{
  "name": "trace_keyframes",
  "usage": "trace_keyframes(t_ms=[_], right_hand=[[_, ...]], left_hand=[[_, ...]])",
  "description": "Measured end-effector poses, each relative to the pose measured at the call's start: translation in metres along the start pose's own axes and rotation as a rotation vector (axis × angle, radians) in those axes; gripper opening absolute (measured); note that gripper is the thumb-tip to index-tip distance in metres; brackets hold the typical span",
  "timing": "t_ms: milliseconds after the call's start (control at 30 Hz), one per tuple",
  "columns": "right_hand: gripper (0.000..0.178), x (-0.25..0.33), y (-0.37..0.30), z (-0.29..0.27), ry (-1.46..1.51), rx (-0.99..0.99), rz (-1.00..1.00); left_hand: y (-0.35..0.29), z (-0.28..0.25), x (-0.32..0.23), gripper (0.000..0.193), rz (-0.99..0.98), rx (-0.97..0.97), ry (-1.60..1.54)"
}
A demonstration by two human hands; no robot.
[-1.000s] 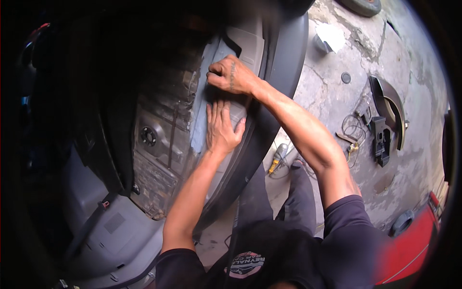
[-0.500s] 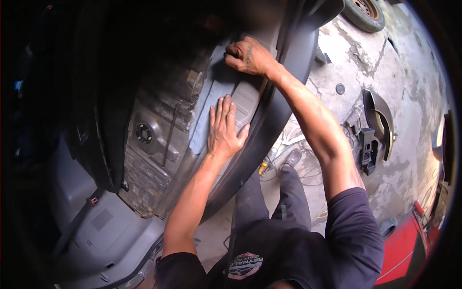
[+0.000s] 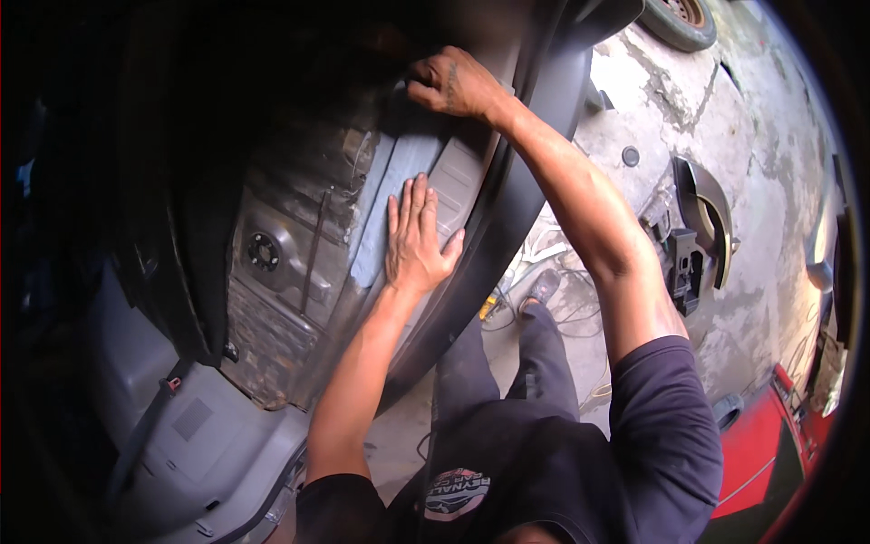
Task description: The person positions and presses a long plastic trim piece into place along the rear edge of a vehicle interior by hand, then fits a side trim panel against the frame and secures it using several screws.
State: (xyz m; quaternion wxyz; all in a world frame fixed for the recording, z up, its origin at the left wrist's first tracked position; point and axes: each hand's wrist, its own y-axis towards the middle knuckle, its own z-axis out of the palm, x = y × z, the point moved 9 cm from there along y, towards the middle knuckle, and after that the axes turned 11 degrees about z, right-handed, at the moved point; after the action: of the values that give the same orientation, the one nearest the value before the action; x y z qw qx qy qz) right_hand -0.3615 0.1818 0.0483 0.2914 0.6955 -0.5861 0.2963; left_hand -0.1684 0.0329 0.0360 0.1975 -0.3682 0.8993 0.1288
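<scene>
Head view, looking down into the open rear of a vehicle body.

Left hand (image 3: 415, 238): flat, palm down, fingers extended and held close together, thumb angled out to the right; pressed on the grey sill trim panel (image 3: 453, 186) at the edge of the opening.

Right hand (image 3: 450, 85): farther up the same panel, curled into a loose fist with knuckles toward the dark interior; fingertips bent against the panel's upper end, exact grasp hidden in shadow, so whether pinching the edge or merely pushing on it cannot be told.

Sill trim panel: long, ribbed, lying diagonally along the rim of the opening, between the bare metal floor pan (image 3: 290, 272) on the left and the dark bumper (image 3: 517, 190) on the right.

Lower left: grey plastic interior trim (image 3: 190, 435).

Right of the bumper: cracked concrete ground (image 3: 761, 181), carrying a curved dark fender part (image 3: 711, 213), a black bracket (image 3: 684, 267) just beside it, and loose wiring near a shoe (image 3: 542, 288). Top edge: a tyre (image 3: 680, 18). Lower right: red bodywork (image 3: 757, 453).
</scene>
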Motion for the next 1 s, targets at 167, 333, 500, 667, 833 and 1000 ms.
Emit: trace_keyframes(t_ms=[167,333,500,667,833,1000], right_hand=[[0.027,0.014,-0.036,0.023,-0.157,-0.061,-0.170],[0.038,0.024,-0.091,-0.015,-0.387,-0.338,-0.238],[0.046,0.007,-0.052,-0.026,-0.704,-0.230,0.116],[0.061,-0.007,-0.043,-0.023,-0.710,-0.243,0.115],[0.073,-0.053,-0.031,-0.024,-0.581,-0.151,0.094],[0.069,-0.099,-0.042,-0.061,-0.368,-0.193,0.067]], left_hand=[[0.003,0.000,0.002,0.086,-0.003,0.004,0.006],[0.004,-0.008,0.005,0.082,-0.015,-0.014,-0.011],[0.003,-0.005,0.003,0.080,-0.016,-0.011,-0.031],[-0.004,-0.006,0.007,0.078,-0.003,-0.057,-0.055],[-0.010,-0.005,0.009,0.069,0.026,-0.136,-0.045],[-0.004,-0.005,0.005,0.067,0.019,-0.152,-0.136]])
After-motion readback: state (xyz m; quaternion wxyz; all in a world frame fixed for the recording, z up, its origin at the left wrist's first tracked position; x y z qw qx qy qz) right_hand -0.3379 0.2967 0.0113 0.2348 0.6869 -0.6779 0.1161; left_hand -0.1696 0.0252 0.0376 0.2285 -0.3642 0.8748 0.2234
